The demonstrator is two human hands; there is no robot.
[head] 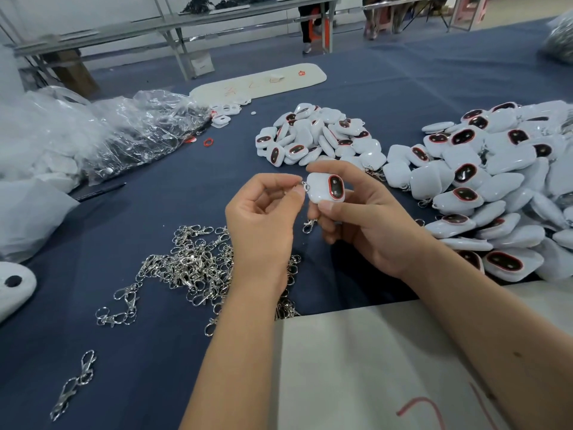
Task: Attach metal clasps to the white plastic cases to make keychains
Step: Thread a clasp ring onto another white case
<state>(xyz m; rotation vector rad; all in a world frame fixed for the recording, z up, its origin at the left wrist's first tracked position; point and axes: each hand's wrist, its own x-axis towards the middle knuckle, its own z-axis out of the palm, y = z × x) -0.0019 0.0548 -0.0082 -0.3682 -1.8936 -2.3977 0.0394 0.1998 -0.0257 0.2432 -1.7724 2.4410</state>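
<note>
My right hand grips a white plastic case with a dark, red-rimmed oval window. My left hand pinches a small metal ring at the case's left corner, thumb and forefinger together. A metal clasp hangs below the case between my hands. A heap of loose silver clasps lies on the blue cloth under my left forearm. Two more clasps lie at the lower left.
Two piles of white cases lie beyond my hands, one in the middle and a larger one at right. Clear plastic bags lie at left. A white board sits under my right forearm, and another lies at the back.
</note>
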